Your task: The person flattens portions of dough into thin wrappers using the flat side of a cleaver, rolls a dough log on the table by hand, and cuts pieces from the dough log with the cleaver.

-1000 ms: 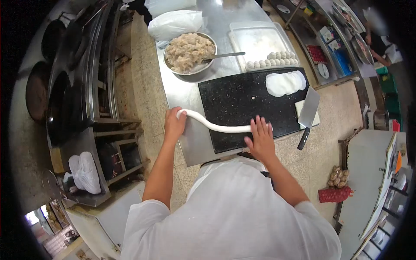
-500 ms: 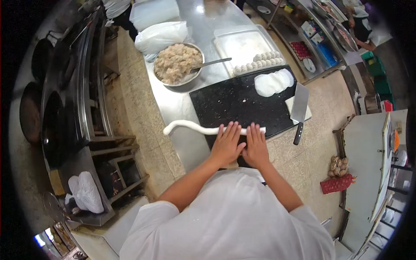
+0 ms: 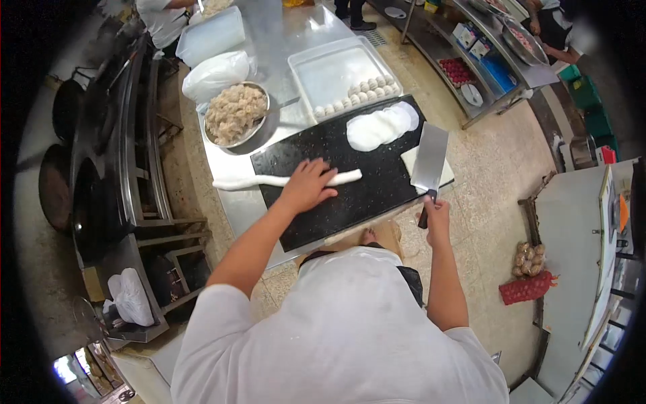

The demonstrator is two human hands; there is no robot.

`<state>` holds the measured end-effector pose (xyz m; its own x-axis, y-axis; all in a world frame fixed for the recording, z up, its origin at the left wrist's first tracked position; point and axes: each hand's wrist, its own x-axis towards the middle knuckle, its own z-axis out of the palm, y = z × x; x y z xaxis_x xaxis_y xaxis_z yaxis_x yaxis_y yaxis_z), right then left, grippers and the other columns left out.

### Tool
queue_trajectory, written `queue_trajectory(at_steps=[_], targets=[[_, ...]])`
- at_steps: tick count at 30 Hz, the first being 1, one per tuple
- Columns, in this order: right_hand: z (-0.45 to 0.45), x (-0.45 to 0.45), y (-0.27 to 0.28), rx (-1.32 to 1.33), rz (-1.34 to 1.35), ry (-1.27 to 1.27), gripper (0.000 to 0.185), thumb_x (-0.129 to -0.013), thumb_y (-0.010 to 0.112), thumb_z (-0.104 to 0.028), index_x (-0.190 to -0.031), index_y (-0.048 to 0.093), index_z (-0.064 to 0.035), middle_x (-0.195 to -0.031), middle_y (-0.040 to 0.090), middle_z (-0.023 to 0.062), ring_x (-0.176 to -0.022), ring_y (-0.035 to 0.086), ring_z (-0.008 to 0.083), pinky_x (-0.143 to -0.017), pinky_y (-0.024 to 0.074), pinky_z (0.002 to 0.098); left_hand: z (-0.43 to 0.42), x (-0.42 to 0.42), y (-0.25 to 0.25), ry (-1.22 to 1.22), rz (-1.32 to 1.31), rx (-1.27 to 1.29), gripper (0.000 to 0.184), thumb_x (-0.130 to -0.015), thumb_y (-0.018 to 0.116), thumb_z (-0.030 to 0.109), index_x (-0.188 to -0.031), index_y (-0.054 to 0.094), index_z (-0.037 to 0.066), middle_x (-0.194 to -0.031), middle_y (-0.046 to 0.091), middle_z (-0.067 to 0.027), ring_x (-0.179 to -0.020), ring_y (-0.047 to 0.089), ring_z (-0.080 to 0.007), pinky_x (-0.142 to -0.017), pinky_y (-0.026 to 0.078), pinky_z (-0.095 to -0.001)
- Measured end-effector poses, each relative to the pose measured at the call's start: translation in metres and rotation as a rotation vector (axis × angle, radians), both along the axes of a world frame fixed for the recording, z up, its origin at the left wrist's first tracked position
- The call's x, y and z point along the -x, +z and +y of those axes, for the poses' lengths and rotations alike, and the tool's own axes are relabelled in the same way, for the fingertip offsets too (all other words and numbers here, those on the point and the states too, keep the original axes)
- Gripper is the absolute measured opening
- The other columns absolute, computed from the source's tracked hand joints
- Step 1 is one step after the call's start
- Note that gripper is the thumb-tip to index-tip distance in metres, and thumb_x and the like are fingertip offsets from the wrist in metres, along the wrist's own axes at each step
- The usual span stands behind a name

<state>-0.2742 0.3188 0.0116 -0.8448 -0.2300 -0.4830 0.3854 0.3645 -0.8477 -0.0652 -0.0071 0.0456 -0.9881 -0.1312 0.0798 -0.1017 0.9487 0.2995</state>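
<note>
A long white dough rope (image 3: 346,177) lies across the black board (image 3: 377,188), its left end reaching over the metal table. My left hand (image 3: 309,185) rests on the rope with its fingers spread. At the board's right edge, my right hand (image 3: 436,215) is closed round the black handle of a cleaver (image 3: 431,156), whose wide blade lies over a white cloth (image 3: 447,174). Flat white dough rounds (image 3: 380,126) overlap near the board's back edge. Behind them, a clear tray (image 3: 303,77) holds rows of small filled dumplings (image 3: 360,94).
A bowl of pale filling (image 3: 234,113) with a utensil stands at the back left, beside a white plastic bag (image 3: 215,75) and a clear container (image 3: 212,37). Other people stand beyond the table at the back left and far right. A shelf (image 3: 481,84) is at the right.
My right hand has left the dough rope and taken hold of the cleaver's handle. My left hand has moved from the rope's left end to its middle. The view has shifted.
</note>
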Motion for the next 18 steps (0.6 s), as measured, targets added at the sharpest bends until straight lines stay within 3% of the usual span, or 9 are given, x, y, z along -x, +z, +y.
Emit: queue_trajectory(at_steps=[1, 3, 5, 6, 9, 11, 14, 16, 18], targets=[[-0.005, -0.002, -0.003, 0.11, -0.079, -0.031, 0.037, -0.099, 0.065, -0.037, -0.111, 0.048, -0.0064, -0.093, 0.059, 0.0095, -0.059, 0.064, 0.0209, -0.052, 0.0544, 0.0366, 0.007, -0.005, 0.004, 0.056, -0.024, -0.004, 0.047, -0.091, 0.07, 0.041, -0.129, 0.067, 0.014, -0.131, 0.06, -0.0167, -0.133, 0.05, -0.0382, -0.109, 0.04, -0.0534], [-0.009, 0.002, 0.002, 0.197, -0.205, -0.033, 0.034, -0.1, 0.065, -0.035, -0.11, 0.048, -0.0073, -0.087, 0.058, 0.0083, -0.056, 0.061, 0.0204, -0.05, 0.0528, 0.0369, 0.01, -0.001, 0.017, 0.116, -0.057, -0.005, 0.043, -0.09, 0.071, 0.039, -0.125, 0.069, 0.014, -0.124, 0.063, -0.0169, -0.129, 0.054, -0.0375, -0.104, 0.045, -0.0511], [-0.01, 0.004, 0.012, 0.287, -0.375, -0.037, 0.026, -0.103, 0.06, -0.034, -0.105, 0.049, -0.0104, -0.077, 0.056, 0.0057, -0.05, 0.056, 0.0192, -0.047, 0.0496, 0.0361, 0.013, 0.006, 0.048, 0.322, -0.364, 0.026, 0.034, -0.091, 0.071, 0.035, -0.118, 0.072, 0.014, -0.111, 0.069, -0.0182, -0.111, 0.066, -0.0367, -0.092, 0.052, -0.0465], [-0.009, 0.008, 0.011, 0.283, -0.384, -0.019, 0.026, -0.103, 0.06, -0.034, -0.105, 0.049, -0.0104, -0.077, 0.056, 0.0057, -0.05, 0.056, 0.0192, -0.047, 0.0496, 0.0361, 0.008, 0.001, 0.053, 0.443, -0.275, -0.109, 0.031, -0.093, 0.07, 0.03, -0.118, 0.071, 0.012, -0.103, 0.07, -0.0199, -0.096, 0.071, -0.0375, -0.084, 0.055, -0.0441], [-0.005, 0.02, 0.01, 0.323, -0.42, 0.037, 0.027, -0.104, 0.057, -0.037, -0.102, 0.05, -0.0106, -0.073, 0.055, 0.0049, -0.049, 0.054, 0.0181, -0.046, 0.0485, 0.0348, -0.032, -0.024, 0.064, 0.558, -0.147, -0.233, 0.03, -0.099, 0.062, 0.036, -0.116, 0.065, 0.012, -0.109, 0.072, -0.0152, -0.093, 0.071, -0.0378, -0.078, 0.058, -0.0464], [0.0, 0.03, 0.015, 0.211, -0.308, 0.11, 0.033, -0.105, 0.055, -0.043, -0.096, 0.051, -0.0112, -0.07, 0.053, 0.0039, -0.052, 0.053, 0.0171, -0.048, 0.049, 0.0352, -0.041, -0.038, 0.094, 0.914, 0.087, -1.352, 0.033, -0.103, 0.055, 0.042, -0.117, 0.062, 0.012, -0.105, 0.071, -0.0106, -0.094, 0.072, -0.0346, -0.079, 0.059, -0.0456], [0.014, 0.026, 0.03, 0.301, -0.128, 0.077, 0.035, -0.106, 0.054, -0.042, -0.097, 0.053, -0.0076, -0.07, 0.053, 0.0043, -0.051, 0.053, 0.0167, -0.048, 0.0488, 0.0327, -0.033, -0.068, 0.118, 0.929, 0.495, -1.657, 0.035, -0.106, 0.05, 0.044, -0.116, 0.062, 0.013, -0.105, 0.067, -0.0066, -0.092, 0.072, -0.0297, -0.074, 0.06, -0.0421], [0.03, 0.016, 0.041, 0.446, -0.046, 0.04, 0.038, -0.105, 0.054, -0.043, -0.098, 0.055, -0.0063, -0.071, 0.054, 0.0047, -0.054, 0.054, 0.0171, -0.05, 0.0494, 0.0331, -0.042, -0.087, 0.107, 0.889, 0.572, -1.642, 0.025, -0.105, 0.054, 0.033, -0.119, 0.061, 0.014, -0.109, 0.065, -0.0067, -0.09, 0.07, -0.0253, -0.069, 0.057, -0.0331], [0.034, 0.014, 0.051, 0.585, 0.034, -0.006, 0.04, -0.105, 0.055, -0.044, -0.098, 0.056, -0.005, -0.071, 0.054, 0.0051, -0.056, 0.055, 0.0176, -0.052, 0.0501, 0.0336, -0.045, -0.095, 0.109, 0.81, 0.386, -0.972, 0.021, -0.102, 0.059, 0.018, -0.123, 0.062, 0.015, -0.115, 0.064, -0.0077, -0.091, 0.069, -0.0222, -0.066, 0.056, -0.0294]])
